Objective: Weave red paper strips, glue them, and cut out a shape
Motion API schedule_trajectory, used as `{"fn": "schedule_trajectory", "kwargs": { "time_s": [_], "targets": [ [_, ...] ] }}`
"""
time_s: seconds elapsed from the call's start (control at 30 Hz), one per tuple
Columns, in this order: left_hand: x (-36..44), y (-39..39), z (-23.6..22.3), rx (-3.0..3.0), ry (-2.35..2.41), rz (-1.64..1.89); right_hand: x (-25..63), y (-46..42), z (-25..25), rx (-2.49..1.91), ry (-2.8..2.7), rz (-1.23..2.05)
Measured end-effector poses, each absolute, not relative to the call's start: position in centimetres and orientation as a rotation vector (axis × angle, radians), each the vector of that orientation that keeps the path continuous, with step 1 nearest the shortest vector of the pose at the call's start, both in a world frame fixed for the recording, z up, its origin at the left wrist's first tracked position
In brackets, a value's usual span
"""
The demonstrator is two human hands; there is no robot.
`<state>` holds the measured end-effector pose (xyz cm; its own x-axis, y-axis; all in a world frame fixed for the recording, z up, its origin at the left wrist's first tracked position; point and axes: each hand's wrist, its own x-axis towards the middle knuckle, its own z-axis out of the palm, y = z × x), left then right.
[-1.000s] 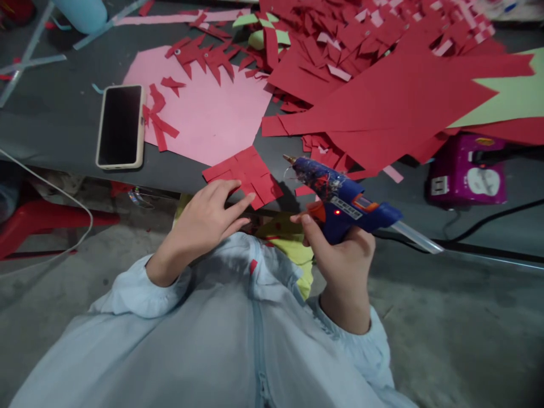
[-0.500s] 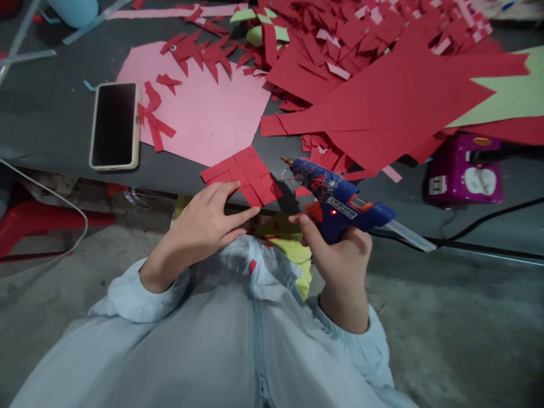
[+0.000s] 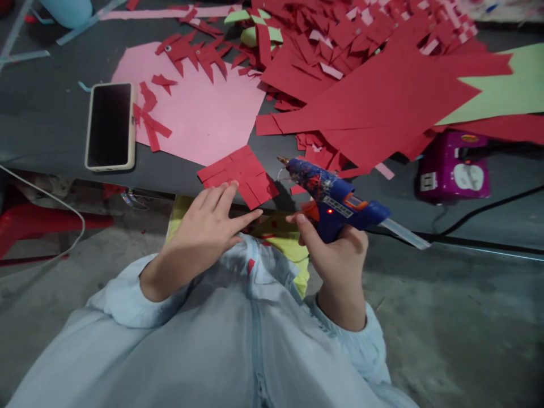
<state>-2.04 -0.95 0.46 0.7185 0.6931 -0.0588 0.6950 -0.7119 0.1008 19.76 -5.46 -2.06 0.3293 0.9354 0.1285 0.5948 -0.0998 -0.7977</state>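
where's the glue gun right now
In the head view, the blue glue gun is just right of centre, in the person's right hand, with the red paper square close by on its left.

Jacket [image 3: 191,357]: pale blue, loose cut, soft creases across the front.
Zip [image 3: 256,328]: slightly darker blue, runs lengthwise at 6 o'clock of the view.
Zip slider [image 3: 260,379]: 6 o'clock, near the lower edge.
Red patch [image 3: 250,265]: small, angular, 7 o'clock, at the zip's far end.
Left sleeve [image 3: 121,297]: pale blue, full, 8 o'clock, gathered at the wrist.
Right sleeve [image 3: 365,343]: matching colour, 5 o'clock, puckered cuff.
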Motion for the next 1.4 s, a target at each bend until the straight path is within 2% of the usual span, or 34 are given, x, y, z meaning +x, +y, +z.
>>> {"fn": "schedule_trajectory", "kwargs": {
  "time_s": [0.17,0.43,0.73,1.13,1.4],
  "targets": [
    [-2.6,-0.4,1.6,2.727,1.073,-0.03,19.7,-5.6,-2.0,-1.783,-1.356,0.591],
    [-1.8,0.3,1.1,2.711,1.215,0.168,20.1,-5.8,-1.9,-1.819,-1.328,0.587],
    [1.0,0.4,1.1,2.852,1.531,-0.049,20.2,-5.8,-1.9,-1.794,-1.305,0.6],
    [2.7,0.6,1.4,2.704,1.807,0.168,20.9,-6.5,-2.1,-1.863,-1.281,0.636],
    [1.8,1.3,1.6,2.727,1.847,0.084,21.0,-6.6,-1.8,-1.825,-1.435,0.678]
  ]
}}
